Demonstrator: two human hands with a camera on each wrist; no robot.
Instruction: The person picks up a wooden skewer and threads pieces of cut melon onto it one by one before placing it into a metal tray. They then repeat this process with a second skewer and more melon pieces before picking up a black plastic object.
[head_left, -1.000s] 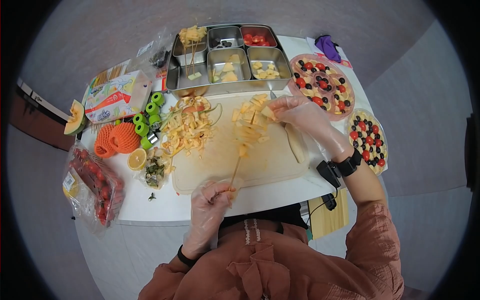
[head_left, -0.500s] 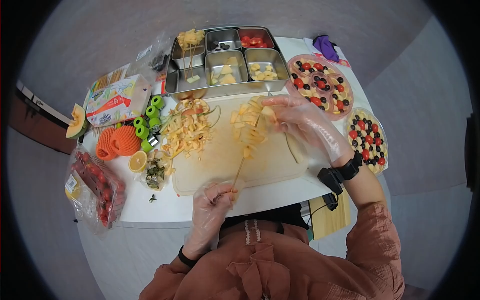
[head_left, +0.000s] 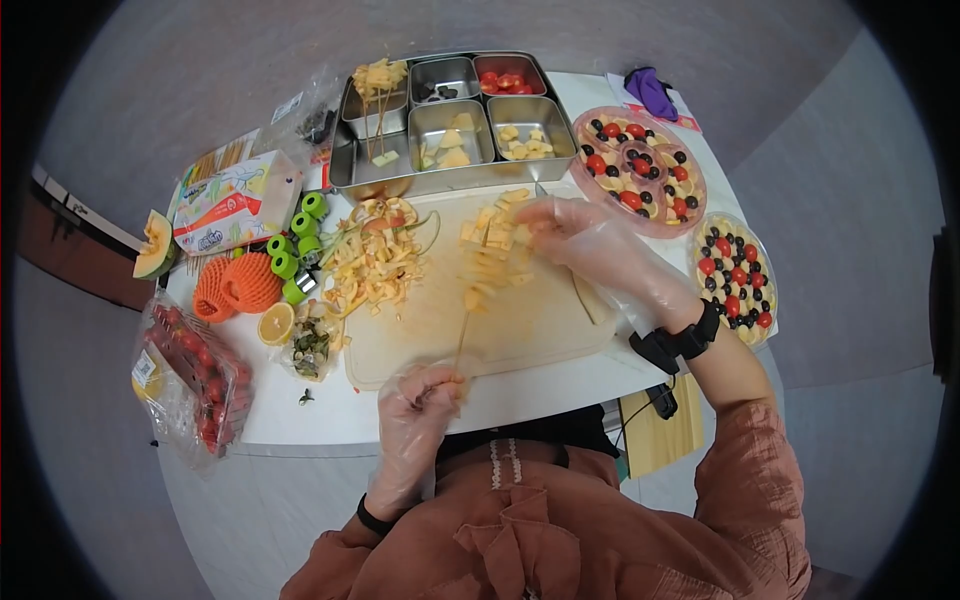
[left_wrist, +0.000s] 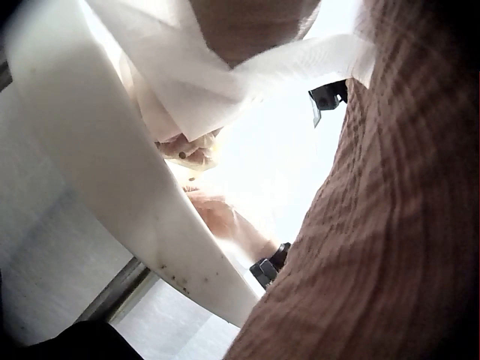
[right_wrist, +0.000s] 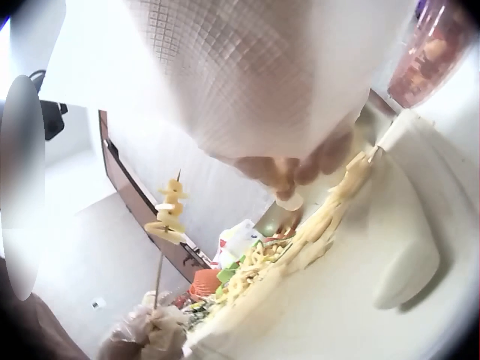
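Both hands wear clear plastic gloves. Low in the head view, my left hand (head_left: 418, 398) grips the lower end of a thin wooden skewer (head_left: 461, 340), which slants up over the cutting board (head_left: 400, 345). Pale yellow fruit pieces (head_left: 490, 272) are threaded along its upper part, and its bare tip shows in the right wrist view. My right hand (head_left: 590, 245) is beside the skewer's upper end, pinching a small pale fruit piece (right_wrist: 289, 202) in its fingertips. Cut yellow fruit (head_left: 492, 222) lies on the board behind the skewer. A pale-handled knife (right_wrist: 409, 259) lies beneath the right hand.
Fruit peelings (head_left: 375, 265) heap on the board's left. Behind it stands a steel tray (head_left: 375, 180) with fruit tubs and finished skewers. Two fruit platters (head_left: 640, 205) are at right. A tomato package (head_left: 195, 375), orange foam nets (head_left: 238, 285) and green cutters (head_left: 285, 262) lie left.
The skewer tilts right toward the right hand, then swings back left. My right hand has shifted slightly left, and its fruit piece shows less in the head view. The left hand keeps its grip.
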